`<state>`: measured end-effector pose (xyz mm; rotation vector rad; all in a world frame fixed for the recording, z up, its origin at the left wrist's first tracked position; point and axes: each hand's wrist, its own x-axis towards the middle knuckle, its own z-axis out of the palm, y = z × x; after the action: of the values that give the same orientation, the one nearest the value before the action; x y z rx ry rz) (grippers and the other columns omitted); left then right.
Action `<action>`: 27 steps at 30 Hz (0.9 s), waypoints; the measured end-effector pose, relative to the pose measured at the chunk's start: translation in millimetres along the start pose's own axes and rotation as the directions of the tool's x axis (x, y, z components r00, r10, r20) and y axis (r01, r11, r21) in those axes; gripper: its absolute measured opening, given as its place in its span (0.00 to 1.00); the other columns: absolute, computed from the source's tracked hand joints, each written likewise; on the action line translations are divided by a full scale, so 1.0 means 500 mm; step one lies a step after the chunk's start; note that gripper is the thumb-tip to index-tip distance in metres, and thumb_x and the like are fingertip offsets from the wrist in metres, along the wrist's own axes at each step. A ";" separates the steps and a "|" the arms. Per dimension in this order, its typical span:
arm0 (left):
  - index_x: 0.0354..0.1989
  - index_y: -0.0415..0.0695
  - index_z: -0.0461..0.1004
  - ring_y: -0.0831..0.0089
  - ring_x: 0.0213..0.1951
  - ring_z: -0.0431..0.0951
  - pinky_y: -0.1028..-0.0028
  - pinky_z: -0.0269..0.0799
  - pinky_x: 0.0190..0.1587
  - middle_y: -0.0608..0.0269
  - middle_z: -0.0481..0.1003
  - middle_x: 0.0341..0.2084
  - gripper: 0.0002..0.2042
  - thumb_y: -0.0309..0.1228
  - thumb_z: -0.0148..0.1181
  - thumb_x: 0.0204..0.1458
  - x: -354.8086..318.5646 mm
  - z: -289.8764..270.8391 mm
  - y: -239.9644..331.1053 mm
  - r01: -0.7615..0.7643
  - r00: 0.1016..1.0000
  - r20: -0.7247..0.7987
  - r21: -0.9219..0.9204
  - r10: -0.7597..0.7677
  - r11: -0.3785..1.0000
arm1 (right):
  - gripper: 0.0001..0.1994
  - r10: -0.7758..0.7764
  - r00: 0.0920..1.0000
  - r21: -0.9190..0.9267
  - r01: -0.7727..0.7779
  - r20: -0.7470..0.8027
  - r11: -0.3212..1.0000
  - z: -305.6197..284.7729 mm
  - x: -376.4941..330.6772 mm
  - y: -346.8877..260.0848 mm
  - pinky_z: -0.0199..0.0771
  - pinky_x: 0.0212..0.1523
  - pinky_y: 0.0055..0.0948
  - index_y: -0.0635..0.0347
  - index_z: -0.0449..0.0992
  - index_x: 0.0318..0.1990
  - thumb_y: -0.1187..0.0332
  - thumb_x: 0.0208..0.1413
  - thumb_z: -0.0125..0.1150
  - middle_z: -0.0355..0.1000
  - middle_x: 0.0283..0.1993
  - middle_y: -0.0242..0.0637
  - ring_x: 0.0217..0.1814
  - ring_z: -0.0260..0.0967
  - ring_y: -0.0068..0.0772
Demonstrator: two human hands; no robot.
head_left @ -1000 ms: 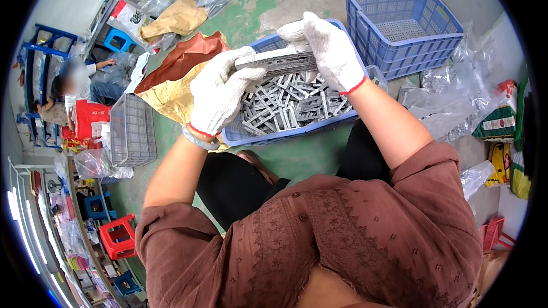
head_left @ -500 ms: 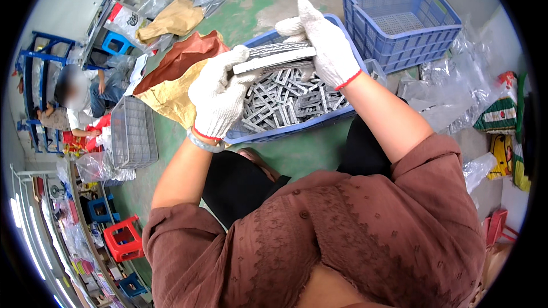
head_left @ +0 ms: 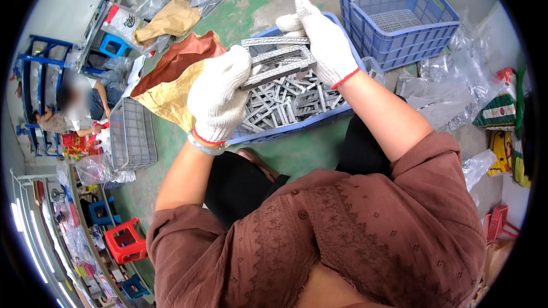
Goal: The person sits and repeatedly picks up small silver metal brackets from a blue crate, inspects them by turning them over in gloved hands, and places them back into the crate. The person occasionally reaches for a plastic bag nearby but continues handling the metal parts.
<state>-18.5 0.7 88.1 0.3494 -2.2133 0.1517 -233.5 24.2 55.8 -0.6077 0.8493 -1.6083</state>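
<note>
Both my hands wear white knit gloves with red cuffs. Between them is a grey rectangular frame piece (head_left: pixel 278 74) with a patterned face and a long opening, held above a blue crate (head_left: pixel 268 137). My left hand (head_left: pixel 220 94) grips its left end, with the fingers curled. My right hand (head_left: pixel 328 43) closes on its right end, the index finger stretched upward and the other fingertips partly hidden behind. A second patterned grey strip (head_left: pixel 277 40) shows just beyond the frame; whether it is separate I cannot tell. Many similar grey pieces (head_left: pixel 285 102) lie jumbled in the crate.
An open brown paper sack (head_left: pixel 171 91) leans at the crate's left. A larger blue basket (head_left: pixel 394 34) stands at far right, near clear plastic bags (head_left: pixel 439 94). On the left are a grey basket (head_left: pixel 133 137), a red stool (head_left: pixel 125 240) and a seated person (head_left: pixel 85 102).
The held piece has tipped from nearly edge-on so that its patterned face and opening show. My left hand has rolled over, its back now showing. The person at left has shifted slightly.
</note>
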 end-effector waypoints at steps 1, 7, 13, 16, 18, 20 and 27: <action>0.44 0.40 0.80 0.56 0.42 0.82 0.67 0.78 0.46 0.51 0.81 0.39 0.20 0.16 0.70 0.38 0.000 0.002 -0.002 -0.004 1.000 -0.006 -0.004 0.004 1.000 | 0.22 -0.002 1.000 0.024 0.002 0.000 1.000 -0.002 0.001 0.002 0.76 0.36 0.25 0.61 0.75 0.56 0.52 0.66 0.54 0.77 0.44 0.37 0.39 0.73 0.23; 0.44 0.40 0.80 0.55 0.42 0.83 0.66 0.78 0.46 0.50 0.81 0.39 0.20 0.16 0.70 0.38 -0.003 -0.021 -0.004 0.033 0.997 0.067 0.026 -0.035 0.999 | 0.21 0.063 0.998 -0.017 -0.063 -0.013 0.998 0.016 -0.010 -0.012 0.76 0.34 0.26 0.63 0.77 0.51 0.53 0.64 0.58 0.77 0.43 0.38 0.35 0.73 0.24; 0.42 0.41 0.81 0.60 0.44 0.83 0.68 0.77 0.50 0.55 0.82 0.39 0.18 0.16 0.72 0.39 0.000 -0.061 -0.037 0.066 0.991 -0.112 -0.011 -0.067 0.998 | 0.26 0.013 0.994 -0.173 -0.032 -0.112 0.984 0.003 0.000 -0.016 0.71 0.21 0.27 0.65 0.75 0.47 0.45 0.62 0.57 0.75 0.34 0.39 0.33 0.73 0.24; 0.41 0.41 0.80 0.61 0.43 0.82 0.67 0.77 0.49 0.55 0.81 0.38 0.16 0.17 0.70 0.41 0.012 -0.097 -0.122 0.123 0.980 -0.168 0.093 -0.106 0.988 | 0.29 0.130 0.985 -0.025 -0.134 -0.114 0.991 -0.010 0.026 -0.014 0.64 0.16 0.25 0.66 0.73 0.48 0.44 0.59 0.60 0.71 0.36 0.42 0.28 0.67 0.26; 0.41 0.42 0.79 0.61 0.41 0.82 0.68 0.77 0.47 0.56 0.81 0.37 0.14 0.20 0.69 0.44 -0.004 -0.121 -0.204 0.189 0.974 -0.175 0.262 -0.146 0.946 | 0.30 0.202 0.976 0.043 -0.199 -0.078 0.979 -0.009 0.024 -0.012 0.61 0.17 0.24 0.67 0.71 0.48 0.43 0.56 0.64 0.69 0.37 0.43 0.26 0.63 0.26; 0.38 0.45 0.79 0.58 0.40 0.81 0.67 0.77 0.44 0.57 0.80 0.36 0.09 0.29 0.66 0.48 -0.031 -0.152 -0.301 0.199 0.979 -0.083 0.535 -0.184 0.821 | 0.25 0.225 0.974 0.139 -0.228 0.032 0.964 -0.010 0.027 -0.012 0.62 0.18 0.24 0.66 0.71 0.47 0.49 0.59 0.64 0.70 0.36 0.42 0.27 0.64 0.26; 0.45 0.47 0.78 0.49 0.46 0.80 0.56 0.75 0.50 0.48 0.79 0.45 0.20 0.49 0.58 0.53 -0.110 -0.139 -0.400 0.185 0.292 0.411 0.862 -0.864 0.472 | 0.15 0.241 0.925 0.274 -0.323 0.292 0.906 -0.056 0.063 0.010 0.65 0.12 0.13 0.67 0.75 0.44 0.61 0.63 0.61 0.75 0.38 0.38 0.29 0.71 0.22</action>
<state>126.4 -163.3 85.1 2.1009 -2.6444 0.4834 -258.4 -1.6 33.2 -0.4226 0.4500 -1.3277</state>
